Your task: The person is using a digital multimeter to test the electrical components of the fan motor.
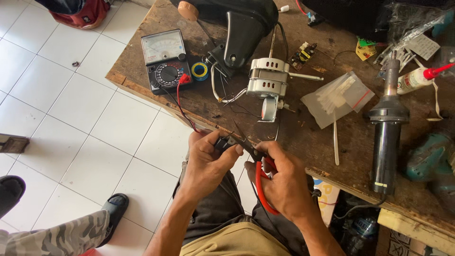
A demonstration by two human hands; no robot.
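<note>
Right hand (283, 182) grips red-handled cutters (258, 163), tips pointing up-left at the black part (222, 141) pinched by left hand (206, 161).

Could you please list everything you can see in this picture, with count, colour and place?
Workbench: one, brown wood, upper right.
Multimeter: one, black with pale dial, left end of the bench, red and black leads attached.
Solder roll: one, blue and yellow, beside the multimeter.
Fan motor: one, silver, bench centre, wires trailing.
Black fan housing: one, top centre.
Circuit board: one, small, right of the motor.
Plastic bag: one, clear, right of centre.
Heat gun: one, black, right.
Glue bottle: one, white with red tip, far right.
Floor: white tiles, left.
Sandal: one, black, lower left.
Left hand: holds a small black part.
Right hand: holds red-handled pliers.
</note>
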